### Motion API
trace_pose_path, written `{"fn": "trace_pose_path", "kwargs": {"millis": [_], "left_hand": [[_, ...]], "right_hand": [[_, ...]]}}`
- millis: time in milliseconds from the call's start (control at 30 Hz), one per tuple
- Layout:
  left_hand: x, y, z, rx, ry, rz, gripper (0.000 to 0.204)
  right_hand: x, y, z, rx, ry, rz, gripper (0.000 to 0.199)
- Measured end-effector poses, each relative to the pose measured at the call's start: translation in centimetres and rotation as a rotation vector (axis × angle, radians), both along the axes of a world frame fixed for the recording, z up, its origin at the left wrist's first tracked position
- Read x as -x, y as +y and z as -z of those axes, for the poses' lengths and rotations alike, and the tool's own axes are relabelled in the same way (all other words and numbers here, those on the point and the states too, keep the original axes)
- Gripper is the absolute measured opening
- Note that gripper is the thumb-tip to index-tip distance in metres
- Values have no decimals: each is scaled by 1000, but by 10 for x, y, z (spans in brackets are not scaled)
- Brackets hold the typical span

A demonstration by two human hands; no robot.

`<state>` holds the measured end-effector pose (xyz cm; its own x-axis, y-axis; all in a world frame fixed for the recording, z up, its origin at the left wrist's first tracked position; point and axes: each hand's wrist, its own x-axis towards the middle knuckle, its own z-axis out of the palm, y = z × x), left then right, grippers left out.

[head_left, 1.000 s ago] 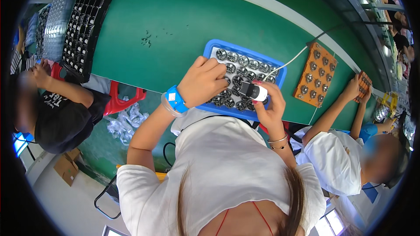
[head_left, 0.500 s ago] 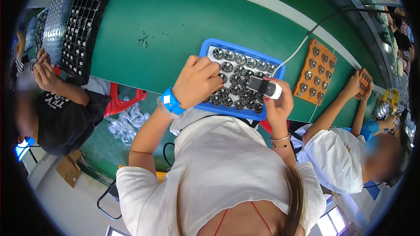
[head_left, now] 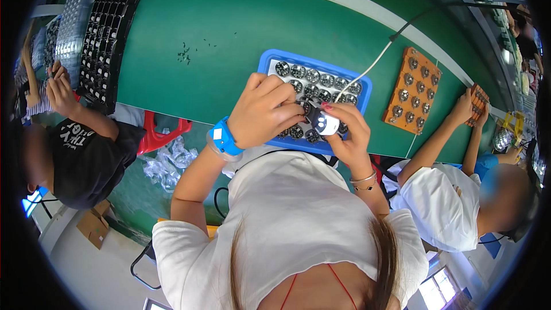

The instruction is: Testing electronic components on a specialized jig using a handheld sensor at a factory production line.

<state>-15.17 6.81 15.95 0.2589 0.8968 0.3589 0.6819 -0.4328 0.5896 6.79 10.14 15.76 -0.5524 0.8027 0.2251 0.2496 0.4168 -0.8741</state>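
Observation:
My right hand (head_left: 350,135) grips a small black-and-white handheld device (head_left: 327,124) over the blue tray (head_left: 366,103); the device is tilted, its white end near my palm. A white cable (head_left: 367,70) runs down to behind that hand; whether it joins the device is hidden. My left hand (head_left: 264,112), with a blue watch on the wrist, has its fingers pinched against the device's dark end. What they hold, if anything, is covered. Rows of round dark parts with shiny rims (head_left: 313,76) lie on a white sheet in the tray, some hidden under my hands.
Tiny black pieces (head_left: 183,54) lie scattered on the green table (head_left: 229,11). An orange board (head_left: 396,112) with round metal parts lies to the right. Black gridded trays (head_left: 109,34) stand at the left. One person sits on each side; the right one holds an orange-brown board (head_left: 479,103).
My right hand has moved left and turned the device, bringing it to my left hand. My left fingers have shifted right and now meet it. The white cable has swung left.

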Motion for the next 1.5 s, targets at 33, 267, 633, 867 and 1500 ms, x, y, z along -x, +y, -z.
{"fn": "trace_pose_path", "kwargs": {"millis": [33,267,633,867,1500], "left_hand": [[1,0,2,1,11,22,18],[-2,2,20,91,132,-15,16],[-18,7,15,30,11,45,14],[-24,7,8,80,15,49,14],[-47,24,24,42,116,183,13]], "right_hand": [[-2,-2,3,7,21,28,34],[-29,-5,12,154,159,281,35],[-19,3,2,-16,-59,43,36],[-23,1,5,15,-50,67,27],[-54,-1,5,-8,-82,127,33]]}}
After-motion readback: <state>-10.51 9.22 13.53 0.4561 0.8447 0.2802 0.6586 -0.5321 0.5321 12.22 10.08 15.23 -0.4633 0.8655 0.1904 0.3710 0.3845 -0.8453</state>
